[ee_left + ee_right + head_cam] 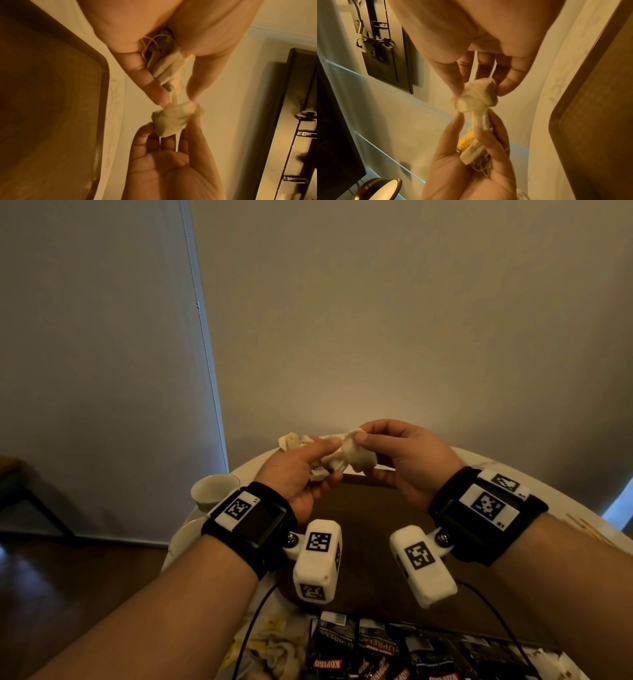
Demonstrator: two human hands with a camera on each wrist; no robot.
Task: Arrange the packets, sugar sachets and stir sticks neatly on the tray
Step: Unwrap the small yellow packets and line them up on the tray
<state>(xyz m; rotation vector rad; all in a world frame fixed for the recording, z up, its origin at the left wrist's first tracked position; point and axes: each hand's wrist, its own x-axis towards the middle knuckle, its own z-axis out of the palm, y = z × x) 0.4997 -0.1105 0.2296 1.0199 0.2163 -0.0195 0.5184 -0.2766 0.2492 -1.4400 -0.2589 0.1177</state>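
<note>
Above the brown tray point(370, 508), we pinch one tea bag point(173, 120) in our right hand point(407, 463), just beyond the bundle point(164, 70) clamped in our left hand point(298, 477).

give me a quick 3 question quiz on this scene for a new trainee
1. True or false: the left hand and the right hand both hold the same tangle of tea bags.
2. Multiple choice: where are the black coffee packets? A) in the cup B) at the near edge of the head view, below the wrists C) in the right hand
3. Fill in: the hands are raised above the brown ____.

Key: 1 true; 2 B; 3 tray
</note>
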